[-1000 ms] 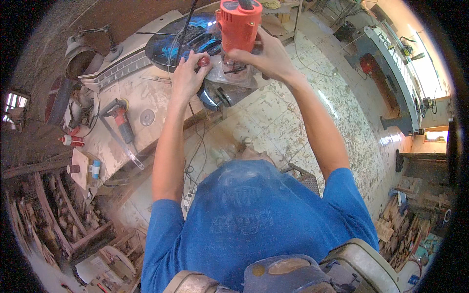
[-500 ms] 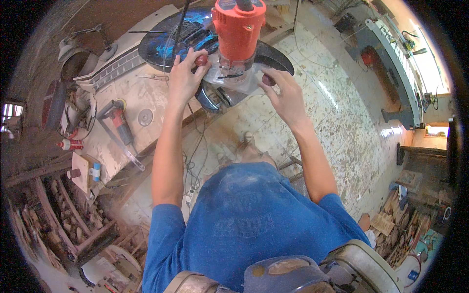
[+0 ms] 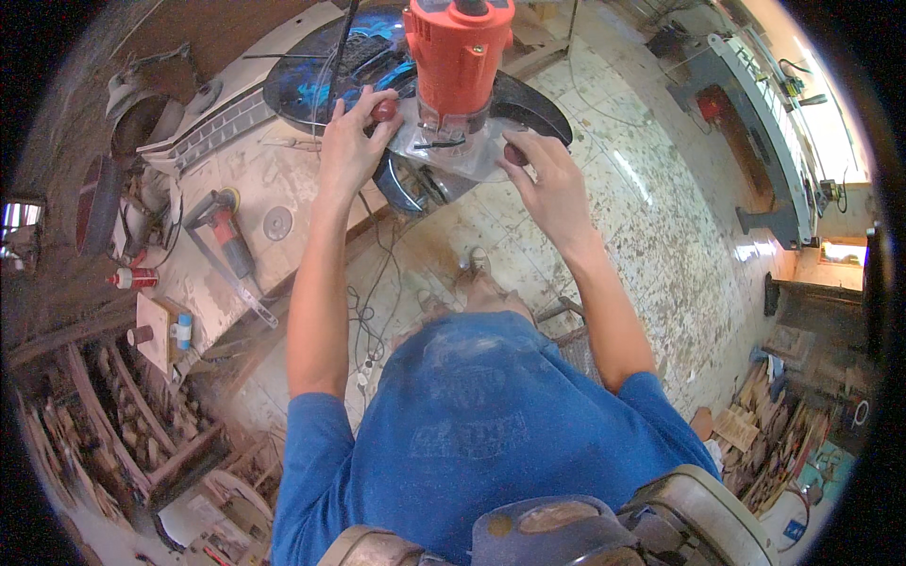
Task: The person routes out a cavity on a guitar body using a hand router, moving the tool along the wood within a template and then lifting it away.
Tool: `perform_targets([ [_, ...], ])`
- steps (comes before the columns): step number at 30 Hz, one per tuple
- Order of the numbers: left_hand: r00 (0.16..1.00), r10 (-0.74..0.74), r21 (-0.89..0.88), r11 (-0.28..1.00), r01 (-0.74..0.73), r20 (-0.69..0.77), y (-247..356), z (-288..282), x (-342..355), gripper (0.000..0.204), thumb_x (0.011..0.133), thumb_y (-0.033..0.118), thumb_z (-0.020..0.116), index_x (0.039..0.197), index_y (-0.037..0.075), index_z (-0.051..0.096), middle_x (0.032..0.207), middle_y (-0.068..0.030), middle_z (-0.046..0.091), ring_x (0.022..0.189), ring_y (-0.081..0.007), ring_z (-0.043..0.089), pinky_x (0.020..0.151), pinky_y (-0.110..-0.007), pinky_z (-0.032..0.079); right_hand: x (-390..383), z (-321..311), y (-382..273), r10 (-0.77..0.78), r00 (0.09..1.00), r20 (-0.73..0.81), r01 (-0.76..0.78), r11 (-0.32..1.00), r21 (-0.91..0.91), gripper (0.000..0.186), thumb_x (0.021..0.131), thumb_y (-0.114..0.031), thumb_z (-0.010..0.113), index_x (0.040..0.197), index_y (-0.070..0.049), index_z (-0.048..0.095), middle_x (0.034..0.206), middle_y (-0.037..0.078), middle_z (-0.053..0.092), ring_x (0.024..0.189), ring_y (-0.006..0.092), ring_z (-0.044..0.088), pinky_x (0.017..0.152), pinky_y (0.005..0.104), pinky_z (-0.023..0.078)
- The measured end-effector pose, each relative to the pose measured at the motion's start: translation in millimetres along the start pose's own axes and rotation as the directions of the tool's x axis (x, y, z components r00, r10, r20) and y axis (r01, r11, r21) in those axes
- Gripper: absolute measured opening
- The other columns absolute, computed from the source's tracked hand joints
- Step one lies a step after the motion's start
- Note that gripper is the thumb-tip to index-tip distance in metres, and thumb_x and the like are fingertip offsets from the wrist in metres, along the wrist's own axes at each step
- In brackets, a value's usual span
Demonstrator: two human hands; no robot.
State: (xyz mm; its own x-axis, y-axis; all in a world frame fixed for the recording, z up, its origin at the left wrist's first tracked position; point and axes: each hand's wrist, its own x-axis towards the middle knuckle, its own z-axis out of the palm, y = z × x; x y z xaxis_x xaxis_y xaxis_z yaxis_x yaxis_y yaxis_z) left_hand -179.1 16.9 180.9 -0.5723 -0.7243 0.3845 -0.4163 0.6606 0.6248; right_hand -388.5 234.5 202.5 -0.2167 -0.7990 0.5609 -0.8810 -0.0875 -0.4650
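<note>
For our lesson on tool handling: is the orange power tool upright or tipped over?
Upright: the orange power tool stands on its base, cord at the top; left hand and right hand hold its knobs.

A second ago the right hand (image 3: 555, 177) was wrapped around the orange body of the power tool (image 3: 460, 58); now that body is bare, and the fingers (image 3: 531, 141) hold the dark red right knob (image 3: 514, 155) beside the base. The black right end of the black-and-blue piece (image 3: 538, 108), hidden then, now shows. The right forearm and sleeve (image 3: 656, 410) have dropped lower, uncovering a brown rounded object (image 3: 702, 424). The grinder (image 3: 229, 238) and disc (image 3: 277, 224) appear slightly further left.
</note>
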Motion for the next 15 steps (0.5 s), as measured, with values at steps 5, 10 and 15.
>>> perform_targets([
  [5, 1.000, 0.021, 0.007, 1.000, -0.021, 0.010, -4.1, 0.8, 1.6, 0.038, 0.097, 0.028, 0.078, 0.132, 0.015, 0.073, 0.128, -0.0245, 0.075, 0.136, -0.0358, 0.065, 0.131, -0.058, 0.030, -1.4, 2.3, 6.8, -0.006, 1.000, -0.007, 0.006, 1.000, -0.015, 0.037, 0.090, -0.013, 0.083, 0.124, -0.004, 0.073, 0.113, 0.014, 0.075, 0.106, 0.0338, 0.071, 0.091, 0.0436, 0.059],
  [10, 1.000, 0.024, -0.033, 0.999, -0.025, -0.010, -8.1, 1.9, 2.7, 0.038, 0.097, 0.027, 0.078, 0.133, 0.015, 0.073, 0.125, -0.0240, 0.077, 0.136, -0.0352, 0.065, 0.131, -0.056, 0.030, 7.1, 1.2, 6.2, -0.016, 1.000, 0.012, 0.016, 1.000, -0.002, 0.038, 0.089, -0.012, 0.083, 0.125, -0.004, 0.071, 0.114, 0.015, 0.074, 0.107, 0.0349, 0.070, 0.092, 0.0441, 0.058],
  [15, 0.999, 0.019, -0.017, 1.000, -0.018, 0.030, -9.0, -1.7, 3.7, 0.040, 0.097, 0.028, 0.079, 0.134, 0.016, 0.072, 0.130, -0.0235, 0.075, 0.134, -0.0375, 0.066, 0.131, -0.055, 0.032, -1.7, 1.5, -3.6, -0.034, 0.999, 0.024, 0.035, 0.999, -0.041, 0.040, 0.089, -0.011, 0.083, 0.126, -0.003, 0.070, 0.115, 0.015, 0.074, 0.109, 0.0349, 0.070, 0.093, 0.0445, 0.058],
])
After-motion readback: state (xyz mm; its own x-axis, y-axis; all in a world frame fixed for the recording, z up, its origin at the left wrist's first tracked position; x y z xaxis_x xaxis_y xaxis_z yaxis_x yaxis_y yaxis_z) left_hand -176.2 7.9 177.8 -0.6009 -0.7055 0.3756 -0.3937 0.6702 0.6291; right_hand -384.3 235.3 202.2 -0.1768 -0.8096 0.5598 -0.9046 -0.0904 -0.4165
